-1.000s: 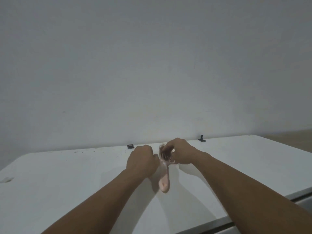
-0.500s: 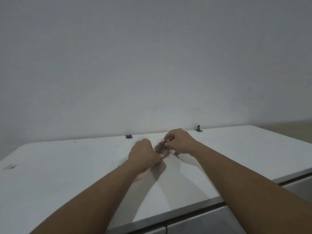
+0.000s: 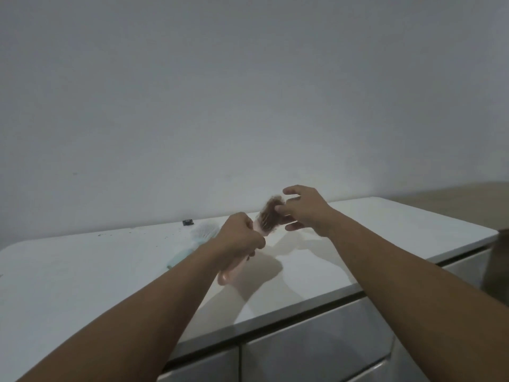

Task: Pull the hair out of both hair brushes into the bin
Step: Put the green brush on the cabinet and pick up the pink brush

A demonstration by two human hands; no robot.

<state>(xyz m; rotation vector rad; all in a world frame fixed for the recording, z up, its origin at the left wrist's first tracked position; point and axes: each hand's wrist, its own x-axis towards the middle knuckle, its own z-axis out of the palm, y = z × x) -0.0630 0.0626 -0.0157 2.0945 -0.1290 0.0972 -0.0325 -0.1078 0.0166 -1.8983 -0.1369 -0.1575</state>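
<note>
My left hand point(image 3: 239, 238) is closed around the handle of a pink hair brush point(image 3: 261, 226), held tilted above the white table point(image 3: 82, 271); the handle end point(image 3: 224, 277) sticks out below my fist. A brown clump of hair point(image 3: 271, 210) sits on the bristles and lifts off their upper end. My right hand point(image 3: 304, 209) is at that clump, thumb and fingertips pinching its upper edge, the other fingers spread. A pale mint hair brush point(image 3: 202, 232) lies flat on the table behind my left hand, partly hidden by my forearm.
A small black clip point(image 3: 188, 222) lies at the table's back edge by the wall. At the far right edge stands a brown container point(image 3: 498, 266), only partly in view. Grey cabinet fronts point(image 3: 316, 351) run below the table's front edge.
Both hands have risen off the table with the pink brush. My right hand has pulled the hair clump up and away from the bristles. The mint brush has come into view.
</note>
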